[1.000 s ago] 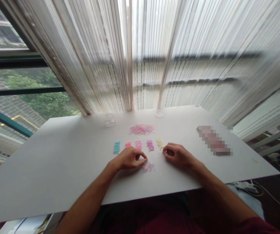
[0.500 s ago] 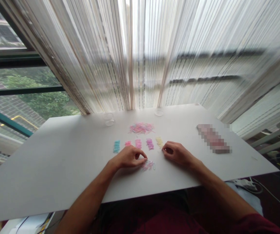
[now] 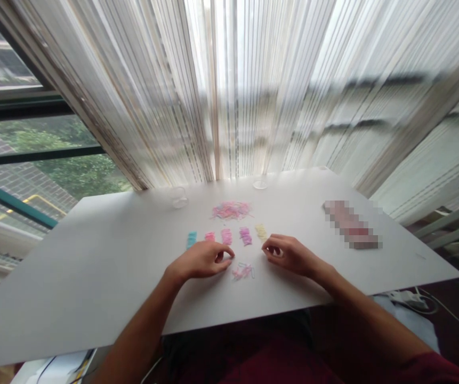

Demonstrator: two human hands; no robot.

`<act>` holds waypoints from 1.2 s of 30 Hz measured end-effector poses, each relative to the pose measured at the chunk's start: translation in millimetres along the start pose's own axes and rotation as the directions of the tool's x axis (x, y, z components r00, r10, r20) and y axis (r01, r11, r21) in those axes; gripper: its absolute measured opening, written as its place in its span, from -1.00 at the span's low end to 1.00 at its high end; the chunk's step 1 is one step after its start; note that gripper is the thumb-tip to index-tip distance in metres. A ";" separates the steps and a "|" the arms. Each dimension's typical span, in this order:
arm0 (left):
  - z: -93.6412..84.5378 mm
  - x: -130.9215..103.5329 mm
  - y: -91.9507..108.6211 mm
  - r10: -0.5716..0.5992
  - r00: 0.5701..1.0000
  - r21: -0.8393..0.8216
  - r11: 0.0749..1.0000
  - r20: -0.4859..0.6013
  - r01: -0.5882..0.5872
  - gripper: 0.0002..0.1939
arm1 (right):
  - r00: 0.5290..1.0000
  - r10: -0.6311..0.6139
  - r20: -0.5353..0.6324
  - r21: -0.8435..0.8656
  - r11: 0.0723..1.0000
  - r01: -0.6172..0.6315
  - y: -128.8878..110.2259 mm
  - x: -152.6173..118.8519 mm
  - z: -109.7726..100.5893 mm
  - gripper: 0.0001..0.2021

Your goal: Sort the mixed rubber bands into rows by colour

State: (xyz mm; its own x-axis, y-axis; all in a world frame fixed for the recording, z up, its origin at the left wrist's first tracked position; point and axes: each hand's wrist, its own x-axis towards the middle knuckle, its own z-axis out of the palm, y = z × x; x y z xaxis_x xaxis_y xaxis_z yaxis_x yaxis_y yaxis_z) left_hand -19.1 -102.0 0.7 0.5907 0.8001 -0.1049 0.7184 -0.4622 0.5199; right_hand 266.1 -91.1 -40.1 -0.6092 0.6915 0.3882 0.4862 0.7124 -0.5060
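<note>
Small coloured pieces lie in a row of stacks: blue (image 3: 191, 238), coral pink (image 3: 210, 236), light pink (image 3: 226, 237), purple (image 3: 246, 236) and yellow (image 3: 260, 231). Below the row is a small loose pile of mixed pieces (image 3: 244, 271). My left hand (image 3: 205, 259) is just left of that pile, thumb and forefinger apart, with nothing seen between them. My right hand (image 3: 291, 254) rests beside the yellow stack, its fingertips closed together; whatever they hold, if anything, is too small to make out.
A larger mixed heap (image 3: 232, 210) lies behind the row. Clear round containers (image 3: 179, 198) and a clear lid (image 3: 260, 184) are near the back edge of the white table (image 3: 93, 266). A blurred-out pinkish object (image 3: 351, 225) lies at the right.
My left hand has drawn back left from the small pile, and its thumb and forefinger have parted. My right hand has shifted slightly left.
</note>
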 end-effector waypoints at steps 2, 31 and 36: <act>0.2 -7.7 7.3 -0.020 0.999 0.071 0.997 -0.028 0.022 -0.79 | 0.997 -0.011 0.074 0.011 1.000 0.010 -14.2 -2.1 1.6 -0.86; 76.4 -40.7 13.8 -0.024 0.854 -0.044 0.999 -0.520 0.002 -0.84 | 0.991 0.121 -0.062 0.085 0.990 -0.116 -44.7 -17.6 44.6 -0.91; 76.1 -41.4 11.5 -0.007 0.844 -0.064 0.997 -0.536 -0.032 -0.87 | 0.987 0.142 -0.077 0.142 0.981 -0.130 -42.9 -15.6 44.9 -0.92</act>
State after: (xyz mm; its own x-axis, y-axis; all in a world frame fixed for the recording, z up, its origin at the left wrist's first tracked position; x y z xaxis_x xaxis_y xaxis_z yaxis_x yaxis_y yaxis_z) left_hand -7.3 -169.5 -53.5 0.2962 0.8838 0.3622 0.6742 -0.4621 0.5761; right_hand 226.6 -137.8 -59.0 -0.4840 0.7929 0.3703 0.4679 0.5920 -0.6562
